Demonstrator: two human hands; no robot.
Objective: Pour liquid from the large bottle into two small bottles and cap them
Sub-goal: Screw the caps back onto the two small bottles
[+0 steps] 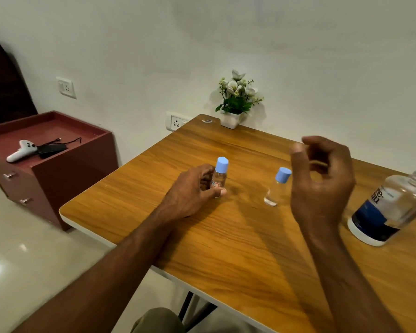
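On a wood-grain tabletop (226,236) set against a white wall, two small clear bottles stand upright and well apart, each closed with a light blue cap. The left small bottle (218,180), bearing a label with red print, is gripped low on its body by the left hand (193,192), thumb in front and fingers curled around the far side, the hand resting on the table. The right small bottle (275,191) stands free, unlabelled, with clear liquid visible near its base; how full either one is cannot be told. The right hand (322,181) hovers above the table just right of that bottle, palm turned inward, fingers loosely curled and parted, holding nothing. At the right edge of the table stands the large bottle (389,207), clear glass with a blue-and-white label, its threaded neck uncapped; its liquid level cannot be made out. A white pot of artificial white flowers (235,102) sits at the table's far edge against the wall, beside a wall socket (177,122). To the left, a maroon drawer cabinet (65,174) carries a white handheld controller (22,151) and a black device with a cable (52,149). Nothing lies between the hands and the bottles.
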